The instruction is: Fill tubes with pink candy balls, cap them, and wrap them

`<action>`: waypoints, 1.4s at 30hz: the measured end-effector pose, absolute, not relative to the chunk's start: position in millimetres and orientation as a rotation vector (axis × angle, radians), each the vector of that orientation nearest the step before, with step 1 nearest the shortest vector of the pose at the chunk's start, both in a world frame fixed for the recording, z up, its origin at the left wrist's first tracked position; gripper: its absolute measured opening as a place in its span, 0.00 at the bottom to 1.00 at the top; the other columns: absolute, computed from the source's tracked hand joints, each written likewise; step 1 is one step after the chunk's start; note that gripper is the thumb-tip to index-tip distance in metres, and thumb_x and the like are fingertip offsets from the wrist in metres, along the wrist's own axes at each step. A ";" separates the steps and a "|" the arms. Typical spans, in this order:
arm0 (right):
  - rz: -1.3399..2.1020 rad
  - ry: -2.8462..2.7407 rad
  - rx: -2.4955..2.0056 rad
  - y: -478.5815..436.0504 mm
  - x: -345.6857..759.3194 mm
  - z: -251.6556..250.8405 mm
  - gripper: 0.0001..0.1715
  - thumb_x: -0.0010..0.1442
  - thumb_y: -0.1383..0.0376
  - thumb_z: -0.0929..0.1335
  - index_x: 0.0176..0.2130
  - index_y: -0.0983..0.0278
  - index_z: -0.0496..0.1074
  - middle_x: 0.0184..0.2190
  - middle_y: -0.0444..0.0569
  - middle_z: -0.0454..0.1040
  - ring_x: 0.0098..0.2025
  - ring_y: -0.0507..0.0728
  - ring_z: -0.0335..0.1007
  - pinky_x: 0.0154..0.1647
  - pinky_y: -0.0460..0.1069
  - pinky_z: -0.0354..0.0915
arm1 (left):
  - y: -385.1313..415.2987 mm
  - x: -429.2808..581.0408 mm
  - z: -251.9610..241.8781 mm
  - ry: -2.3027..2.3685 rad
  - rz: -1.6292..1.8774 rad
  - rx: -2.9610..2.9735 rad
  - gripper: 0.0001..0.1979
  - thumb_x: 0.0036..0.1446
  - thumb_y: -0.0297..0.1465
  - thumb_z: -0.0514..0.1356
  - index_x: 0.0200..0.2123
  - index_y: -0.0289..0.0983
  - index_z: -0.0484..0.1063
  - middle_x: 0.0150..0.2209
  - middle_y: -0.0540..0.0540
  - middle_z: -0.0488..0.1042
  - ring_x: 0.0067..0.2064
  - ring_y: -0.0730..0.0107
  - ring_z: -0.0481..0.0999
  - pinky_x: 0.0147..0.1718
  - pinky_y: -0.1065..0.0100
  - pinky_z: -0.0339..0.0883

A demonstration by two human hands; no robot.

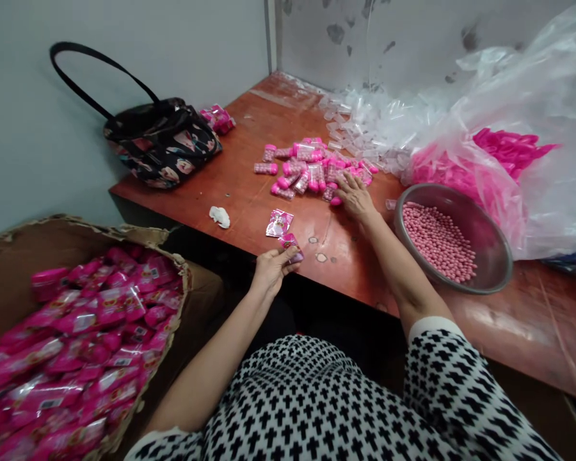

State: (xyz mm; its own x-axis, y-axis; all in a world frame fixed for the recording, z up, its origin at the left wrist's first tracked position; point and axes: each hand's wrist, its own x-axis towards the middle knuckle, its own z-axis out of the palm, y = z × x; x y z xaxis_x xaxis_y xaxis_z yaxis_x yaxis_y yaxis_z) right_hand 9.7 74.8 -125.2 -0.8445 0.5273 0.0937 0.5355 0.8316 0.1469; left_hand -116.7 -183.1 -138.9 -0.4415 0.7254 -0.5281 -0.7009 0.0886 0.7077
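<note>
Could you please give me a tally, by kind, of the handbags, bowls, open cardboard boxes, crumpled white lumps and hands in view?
Handbag: 1
Bowl: 1
Open cardboard box: 1
Crumpled white lump: 1
Hands: 2 (left hand, right hand)
Total: 6

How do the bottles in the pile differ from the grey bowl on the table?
The bottles are clear with pink caps; the bowl is grey and open. Each bottle is far smaller than the bowl. The right hand is at the bottles, while neither hand is at the bowl. Both sit on the table and appear to hold pink beads.
</note>
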 end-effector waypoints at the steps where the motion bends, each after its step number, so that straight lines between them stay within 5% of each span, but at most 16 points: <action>1: -0.262 -2.949 -0.864 67.0 11.6 -126.9 0.23 0.62 0.71 0.55 0.54 0.66 0.66 0.63 0.53 0.57 0.66 0.63 0.44 0.62 0.62 0.42 | -183.1 -118.0 -139.2 1.219 1.636 0.012 0.12 0.37 0.29 0.71 0.24 0.29 0.73 0.23 0.45 0.76 0.24 0.74 0.75 0.23 0.75 0.71; 5: -0.141 -2.970 -1.001 25.6 26.0 -124.1 0.21 0.61 0.69 0.57 0.50 0.70 0.69 0.50 0.62 0.71 0.55 0.65 0.61 0.54 0.60 0.53 | -184.5 -121.2 -139.9 1.177 1.717 0.011 0.12 0.39 0.31 0.71 0.23 0.29 0.72 0.25 0.46 0.75 0.26 0.73 0.76 0.25 0.73 0.73; 9: 0.156 -2.917 -1.026 -12.8 40.6 -106.5 0.26 0.56 0.67 0.63 0.55 0.68 0.65 0.54 0.62 0.68 0.57 0.68 0.59 0.53 0.63 0.54 | -185.7 -114.2 -139.8 1.201 1.635 0.146 0.13 0.38 0.33 0.70 0.23 0.29 0.74 0.25 0.44 0.76 0.28 0.72 0.76 0.28 0.70 0.74; 12: 0.834 -2.593 -0.846 -39.4 39.0 -97.8 0.30 0.56 0.59 0.65 0.57 0.65 0.61 0.54 0.58 0.68 0.54 0.64 0.64 0.50 0.59 0.61 | -185.5 -102.7 -138.0 1.173 1.546 0.272 0.15 0.38 0.36 0.70 0.24 0.29 0.75 0.26 0.43 0.76 0.28 0.70 0.76 0.30 0.68 0.74; 15: 1.548 -2.156 -0.710 -64.9 29.5 -104.8 0.31 0.52 0.55 0.69 0.53 0.62 0.63 0.38 0.49 0.76 0.36 0.56 0.72 0.35 0.50 0.66 | -187.9 -92.4 -134.3 1.127 1.452 0.370 0.17 0.38 0.38 0.70 0.26 0.30 0.76 0.29 0.41 0.77 0.32 0.67 0.77 0.33 0.65 0.74; 18: 1.774 -1.853 -0.751 -85.0 23.5 -122.7 0.25 0.46 0.58 0.73 0.43 0.63 0.67 0.25 0.41 0.72 0.26 0.50 0.68 0.27 0.45 0.64 | -194.4 -88.2 -132.0 1.174 1.404 0.457 0.17 0.40 0.40 0.69 0.28 0.32 0.78 0.31 0.42 0.78 0.34 0.67 0.78 0.36 0.65 0.73; 24: 1.650 -1.942 -0.830 -91.3 32.1 -138.4 0.20 0.53 0.58 0.69 0.45 0.63 0.67 0.23 0.41 0.70 0.25 0.51 0.67 0.28 0.47 0.64 | -203.9 -88.1 -141.8 1.282 1.463 0.418 0.16 0.35 0.39 0.71 0.25 0.32 0.78 0.25 0.45 0.76 0.27 0.70 0.75 0.31 0.68 0.72; 27: 1.007 -2.356 -0.909 -61.9 38.9 -126.6 0.16 0.61 0.61 0.61 0.46 0.64 0.70 0.38 0.52 0.75 0.39 0.57 0.70 0.41 0.53 0.66 | -203.4 -87.5 -147.5 1.298 1.496 0.305 0.15 0.33 0.37 0.72 0.22 0.31 0.76 0.23 0.46 0.75 0.25 0.72 0.74 0.28 0.69 0.72; 29: 0.504 -2.655 -0.937 -35.9 44.2 -117.8 0.20 0.60 0.67 0.61 0.51 0.65 0.68 0.52 0.58 0.69 0.54 0.64 0.62 0.52 0.59 0.60 | -202.3 -88.0 -148.6 1.279 1.539 0.206 0.15 0.32 0.35 0.72 0.21 0.31 0.75 0.22 0.46 0.75 0.24 0.73 0.73 0.26 0.70 0.71; 32: 0.155 -2.952 -0.989 -6.9 54.5 -111.6 0.22 0.61 0.69 0.59 0.53 0.65 0.66 0.56 0.59 0.65 0.57 0.67 0.58 0.52 0.62 0.58 | -200.6 -90.4 -146.8 1.188 1.617 0.034 0.14 0.34 0.32 0.72 0.22 0.30 0.73 0.24 0.46 0.75 0.25 0.73 0.74 0.25 0.71 0.71; 37: 0.321 -2.872 -1.092 -17.1 71.8 -117.5 0.16 0.56 0.63 0.67 0.44 0.66 0.70 0.43 0.58 0.74 0.44 0.64 0.69 0.44 0.56 0.64 | -195.4 -94.7 -143.3 1.002 1.754 -0.233 0.08 0.44 0.28 0.68 0.26 0.32 0.71 0.25 0.48 0.75 0.27 0.74 0.75 0.29 0.71 0.72; 42: 1.276 -2.075 -1.181 -93.0 69.5 -119.6 0.18 0.54 0.51 0.67 0.35 0.63 0.65 0.21 0.42 0.71 0.19 0.53 0.67 0.21 0.48 0.65 | -186.5 -92.6 -142.7 0.896 1.835 -0.409 0.07 0.47 0.25 0.66 0.27 0.33 0.70 0.25 0.49 0.75 0.28 0.73 0.76 0.36 0.66 0.73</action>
